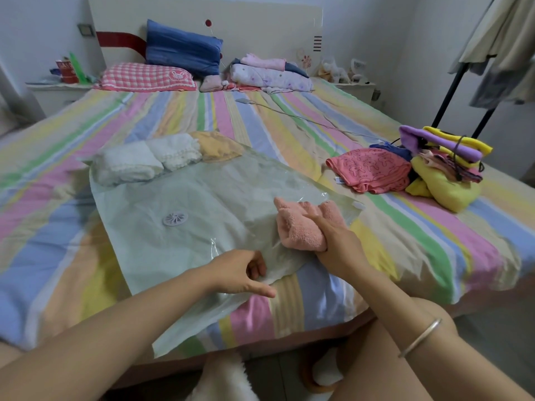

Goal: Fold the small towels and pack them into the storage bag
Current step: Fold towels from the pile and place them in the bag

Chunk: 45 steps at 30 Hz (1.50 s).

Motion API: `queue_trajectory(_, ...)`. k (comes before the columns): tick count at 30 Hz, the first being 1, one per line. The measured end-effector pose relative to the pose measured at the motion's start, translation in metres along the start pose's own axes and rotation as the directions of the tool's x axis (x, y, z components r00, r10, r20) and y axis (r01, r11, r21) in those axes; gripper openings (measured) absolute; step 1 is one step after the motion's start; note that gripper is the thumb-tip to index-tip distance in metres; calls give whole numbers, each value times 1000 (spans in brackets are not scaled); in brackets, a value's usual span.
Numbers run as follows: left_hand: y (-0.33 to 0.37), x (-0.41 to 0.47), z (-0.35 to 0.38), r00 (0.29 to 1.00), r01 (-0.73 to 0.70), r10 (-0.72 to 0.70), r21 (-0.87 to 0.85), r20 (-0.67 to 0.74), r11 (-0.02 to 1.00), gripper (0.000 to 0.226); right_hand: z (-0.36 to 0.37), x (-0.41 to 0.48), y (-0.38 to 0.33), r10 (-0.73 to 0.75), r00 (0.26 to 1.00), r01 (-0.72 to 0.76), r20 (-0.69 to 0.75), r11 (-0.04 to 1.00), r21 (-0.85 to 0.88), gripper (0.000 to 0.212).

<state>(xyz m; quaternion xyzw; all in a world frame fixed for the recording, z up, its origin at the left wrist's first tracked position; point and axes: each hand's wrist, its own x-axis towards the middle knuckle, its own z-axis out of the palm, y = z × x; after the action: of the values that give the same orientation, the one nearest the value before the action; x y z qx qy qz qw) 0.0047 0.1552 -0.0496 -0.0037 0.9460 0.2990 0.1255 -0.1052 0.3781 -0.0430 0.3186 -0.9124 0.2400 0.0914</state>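
A clear plastic storage bag (179, 198) with a round valve (175, 219) lies flat on the striped bed. Inside its far end sit two white folded towels (127, 164) and a yellow-tan one (217, 146). My right hand (335, 238) grips a folded pink towel (301, 224) at the bag's near right edge, where the plastic opening shows. My left hand (246, 270) pinches the near edge of the bag, fingers curled on the plastic.
A pile of pink, purple and yellow clothes (419, 166) lies on the right side of the bed (405, 241). Pillows (162, 68) and folded bedding (269, 73) are at the headboard. A cable runs across the bed. A clothes rack (451, 91) stands at right.
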Motion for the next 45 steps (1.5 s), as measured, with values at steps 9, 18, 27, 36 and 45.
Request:
queue_trajectory(9,-10,-9,16,985,-23,16,-37,-174,999,36,-5,0,3,48,999,-49,16,997,67,61)
queue_trajectory(18,16,8,9,961,213,-223,-77,-163,974,14,-7,-2,2,66,998,-68,19,994,87,61)
queue_trajectory(27,27,15,-2,960,278,-279,-119,13,953,22,-13,-5,6,76,997,-77,16,984,160,62)
queue_trajectory(36,21,-5,-4,972,171,-189,-135,-137,976,15,-16,-8,1,195,979,-156,-51,894,419,43)
queue_trajectory(45,28,-24,-6,925,-41,260,608,-278,793,31,-54,-4,-48,234,951,70,-201,470,880,27)
